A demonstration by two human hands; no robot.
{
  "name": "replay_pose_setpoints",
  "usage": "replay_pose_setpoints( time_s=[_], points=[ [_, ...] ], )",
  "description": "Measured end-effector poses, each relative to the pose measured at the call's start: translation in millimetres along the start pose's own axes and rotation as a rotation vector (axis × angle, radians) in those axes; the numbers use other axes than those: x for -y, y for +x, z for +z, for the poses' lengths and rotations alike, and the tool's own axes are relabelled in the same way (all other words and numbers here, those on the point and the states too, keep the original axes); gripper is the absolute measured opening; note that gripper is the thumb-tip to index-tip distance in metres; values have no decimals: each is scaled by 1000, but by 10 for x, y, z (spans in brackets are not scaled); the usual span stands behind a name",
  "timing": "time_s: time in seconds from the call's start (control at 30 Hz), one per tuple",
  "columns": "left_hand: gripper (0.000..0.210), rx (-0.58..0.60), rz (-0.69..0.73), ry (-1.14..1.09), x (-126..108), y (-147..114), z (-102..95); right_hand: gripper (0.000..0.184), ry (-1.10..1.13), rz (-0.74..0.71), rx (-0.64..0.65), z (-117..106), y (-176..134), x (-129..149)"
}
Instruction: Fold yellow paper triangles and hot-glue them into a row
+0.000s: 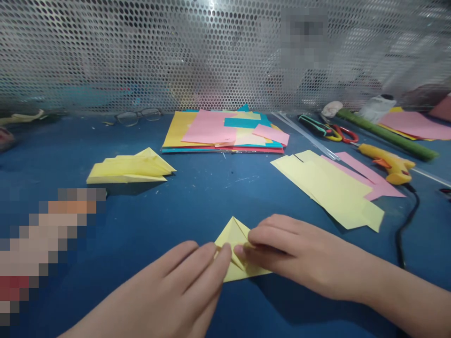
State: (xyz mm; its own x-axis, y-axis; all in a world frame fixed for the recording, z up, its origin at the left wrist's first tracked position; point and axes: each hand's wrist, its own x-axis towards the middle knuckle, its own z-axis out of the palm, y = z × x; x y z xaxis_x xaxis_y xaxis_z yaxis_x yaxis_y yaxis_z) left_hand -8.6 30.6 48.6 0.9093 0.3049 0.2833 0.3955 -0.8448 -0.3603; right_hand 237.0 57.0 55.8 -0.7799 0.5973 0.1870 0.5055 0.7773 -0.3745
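Note:
A small sheet of yellow paper (230, 231), folded to a point at its far end, lies on the blue table between both hands. My left hand (186, 277) presses its near left side, fingertips together on the creased flap. From the other side my right hand (285, 251) grips the paper's right edge, thumb near the middle and fingers curled over the fold. Parts of the paper are hidden under the fingers. Farther left rests a pile of folded yellow paper pieces (130, 166). To the right are pale yellow paper sheets (324, 188) over pink paper strips (384, 185).
A stack of coloured paper (207, 129) lies at the back, with eyeglasses (137, 116) to its left. A yellow glue gun (391, 162), its black cord (400, 239), red-handled scissors (347, 134) and a green stick (387, 134) lie right. A perforated metal panel (176, 51) stands behind.

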Motion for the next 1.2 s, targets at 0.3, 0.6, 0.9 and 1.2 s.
replay_pose_setpoints(
  time_s=[0.3, 0.6, 0.9, 1.2],
  points=[
    [34, -107, -12, -63, -48, -54, 140, 30, -132, -177, -43, 33, -35, 19],
    [46, -137, -71, -72, -72, -72, 142, 30, -223, -314, -62, -11, -27, -20],
    [57, -32, -38, -6, -108, -67, 127, 40, -307, -345, -9, -43, -52, -32],
    [52, -57, -118, -150, -66, -53, 91, 34, -210, -255, -51, -63, -71, -34]
  ],
)
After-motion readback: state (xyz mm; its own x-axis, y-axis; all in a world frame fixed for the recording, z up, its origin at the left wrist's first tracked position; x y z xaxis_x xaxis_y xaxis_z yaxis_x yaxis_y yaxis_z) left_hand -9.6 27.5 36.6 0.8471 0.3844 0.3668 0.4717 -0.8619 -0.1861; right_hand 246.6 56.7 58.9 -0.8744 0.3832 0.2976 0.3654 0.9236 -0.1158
